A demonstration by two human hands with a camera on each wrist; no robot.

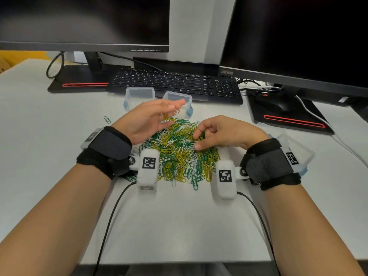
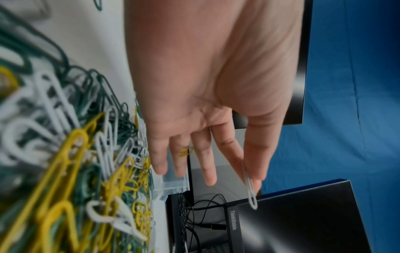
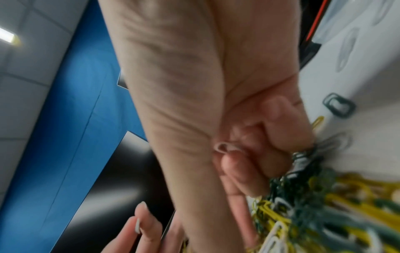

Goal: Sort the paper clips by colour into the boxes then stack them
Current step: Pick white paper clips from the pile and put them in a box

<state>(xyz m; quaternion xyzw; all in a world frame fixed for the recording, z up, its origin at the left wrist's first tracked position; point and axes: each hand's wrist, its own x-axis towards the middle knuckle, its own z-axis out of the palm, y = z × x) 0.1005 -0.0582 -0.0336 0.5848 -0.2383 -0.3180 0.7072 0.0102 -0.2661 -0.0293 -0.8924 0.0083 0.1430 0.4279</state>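
A tangled pile of green, yellow and white paper clips [image 1: 179, 154] lies on the white desk. My left hand [image 1: 173, 108] hovers over the pile's far left edge. Its thumb and forefinger pinch a white paper clip [image 2: 251, 190], and a yellow clip [image 2: 185, 152] is caught between two other fingers. My right hand [image 1: 197, 140] rests on the pile's right side with curled fingers. It holds a white clip [image 3: 225, 148] against the palm while its fingertips touch green clips [image 3: 303, 154]. Two clear boxes [image 1: 139, 94] [image 1: 178, 97] with blue latches stand just beyond the pile.
A black keyboard [image 1: 175, 84] lies behind the boxes, under two monitors. A mouse [image 1: 276, 105] sits on a black stand at the right. A clear plastic box or lid [image 1: 298, 150] lies beneath my right wrist. One green clip [image 1: 107, 119] lies alone at the left.
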